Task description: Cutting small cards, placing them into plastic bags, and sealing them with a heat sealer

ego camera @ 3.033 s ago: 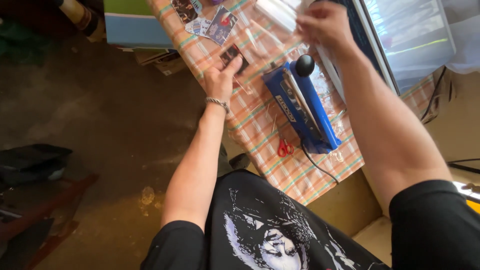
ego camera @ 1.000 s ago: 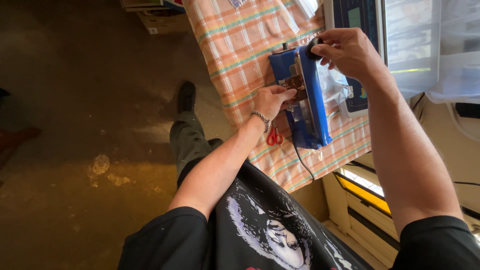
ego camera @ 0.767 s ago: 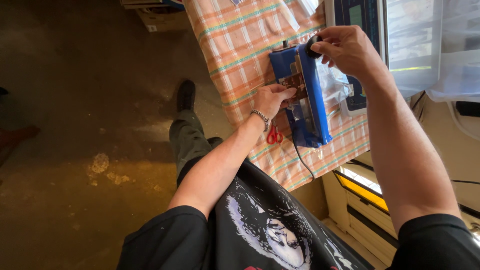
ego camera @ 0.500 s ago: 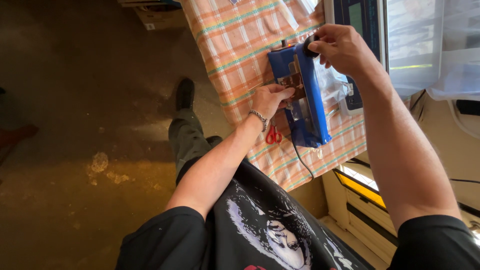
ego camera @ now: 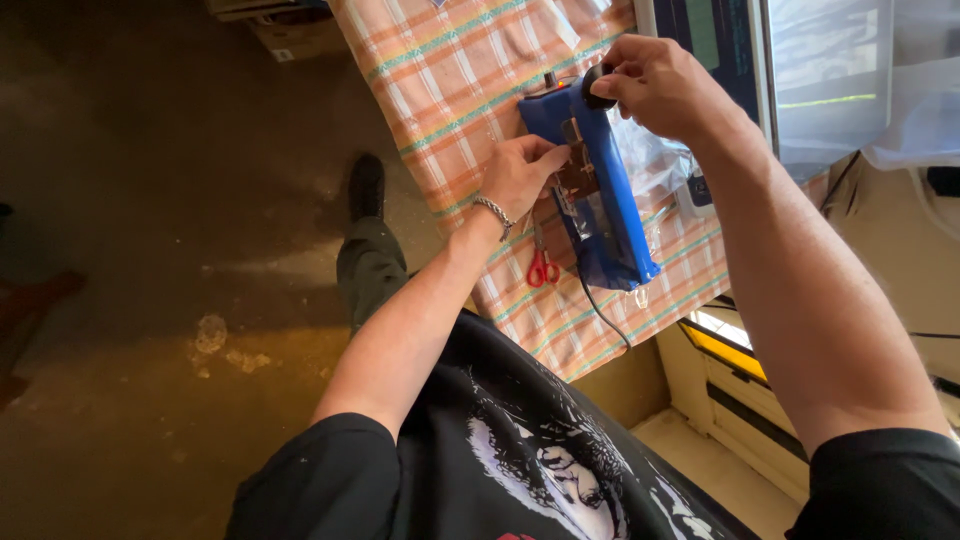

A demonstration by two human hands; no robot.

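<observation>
Head view: we are pressing down the black knob [ego camera: 597, 85] of the blue bar-shaped heat sealer [ego camera: 590, 190] with our right hand [ego camera: 660, 85] clenched around it, while our left hand [ego camera: 520, 175] is pinching a small clear packet [ego camera: 577, 175] steady under the bar, near the checked tablecloth's [ego camera: 450, 70] front edge.

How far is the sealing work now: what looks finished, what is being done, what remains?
Done: a small clear bag lies in the blue heat sealer. In hand: the right hand grips the black knob of its arm, apparently pressed down, and the left hand steadies the bag. Left: lifting the arm, taking the bag out. Red scissors lie unused on the checked cloth.
</observation>
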